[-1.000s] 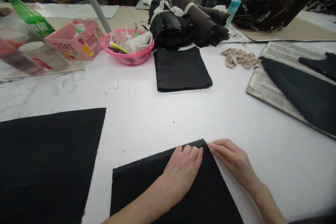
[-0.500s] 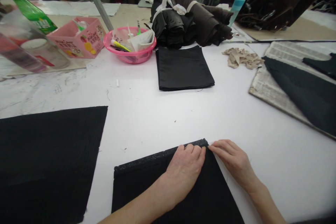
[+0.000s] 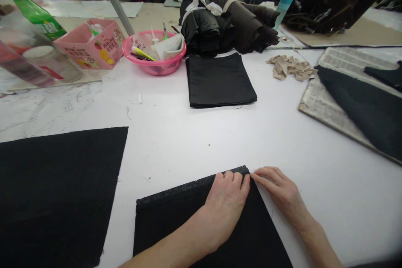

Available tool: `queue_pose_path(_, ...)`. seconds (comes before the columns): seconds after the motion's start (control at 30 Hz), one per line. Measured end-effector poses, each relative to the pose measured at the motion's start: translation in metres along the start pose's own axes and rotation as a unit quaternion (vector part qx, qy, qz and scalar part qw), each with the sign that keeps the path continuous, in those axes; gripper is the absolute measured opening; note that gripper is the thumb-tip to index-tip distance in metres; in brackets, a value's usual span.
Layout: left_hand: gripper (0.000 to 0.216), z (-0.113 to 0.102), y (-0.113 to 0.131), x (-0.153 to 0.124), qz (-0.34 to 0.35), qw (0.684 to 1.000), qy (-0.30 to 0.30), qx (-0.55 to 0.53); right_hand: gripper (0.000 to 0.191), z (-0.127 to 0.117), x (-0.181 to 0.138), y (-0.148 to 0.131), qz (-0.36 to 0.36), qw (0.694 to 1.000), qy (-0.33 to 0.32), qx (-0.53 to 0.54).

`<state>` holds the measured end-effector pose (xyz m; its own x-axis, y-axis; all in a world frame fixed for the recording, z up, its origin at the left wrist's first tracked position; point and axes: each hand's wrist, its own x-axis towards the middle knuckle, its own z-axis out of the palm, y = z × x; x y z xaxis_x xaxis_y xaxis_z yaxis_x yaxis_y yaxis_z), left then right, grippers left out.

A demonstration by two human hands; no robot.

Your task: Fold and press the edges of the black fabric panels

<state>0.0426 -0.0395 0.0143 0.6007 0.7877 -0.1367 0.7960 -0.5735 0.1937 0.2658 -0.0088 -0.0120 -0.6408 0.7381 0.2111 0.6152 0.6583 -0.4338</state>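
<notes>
A black fabric piece (image 3: 176, 222) lies before me on the white table, its far edge turned over into a narrow, speckled strip. My left hand (image 3: 228, 203) rests on that edge near the right corner, fingers curled against the fold and thumb side at the corner. At the same corner my right hand (image 3: 279, 190) pinches the fabric's edge between thumb and fingertips; the tips of both hands nearly meet. The fabric under my left palm is hidden. Another black piece (image 3: 59, 192) lies flat to the left.
Beyond lie a stack of black fabric (image 3: 221, 81), a pink basin (image 3: 153, 65) of small tools, a pink box (image 3: 91, 48), dark fabric rolls (image 3: 238, 16) and beige scraps (image 3: 292, 68). At right a newspaper-covered board (image 3: 320, 92) carries dark pieces. Other people sit far back.
My left hand has slid slightly right along the folded edge, closer to the corner. My right hand stays at the corner.
</notes>
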Motion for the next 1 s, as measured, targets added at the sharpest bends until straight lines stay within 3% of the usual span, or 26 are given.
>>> queue_pose_path(0.2, 0.117, -0.003, -0.001, 0.002, 0.003, 1.0, -0.03, -0.009, 0.028, 0.005, -0.001, -0.004, 0.063, 0.995, 0.069, 0.042)
queue_pose_path(0.47, 0.103, -0.001, -0.003, -0.002, 0.003, 1.0, 0.005, -0.006, 0.03, 0.008, 0.0, -0.005, 0.036, 0.998, 0.048, 0.004)
queue_pose_path(0.73, 0.145, -0.006, -0.001, 0.009, 0.005, 0.999, -0.031, -0.018, 0.028, 0.008, 0.003, -0.006, 0.049, 0.996, 0.074, 0.006)
queue_pose_path(0.9, 0.129, -0.007, 0.0, 0.008, 0.002, 1.0, -0.01, -0.016, 0.031, 0.012, 0.002, -0.005, 0.036, 0.996, 0.066, -0.048)
queue_pose_path(1.0, 0.1, -0.001, 0.003, 0.0, -0.009, 1.0, 0.014, 0.013, 0.032, 0.013, 0.0, -0.004, 0.037, 0.996, 0.06, -0.058)
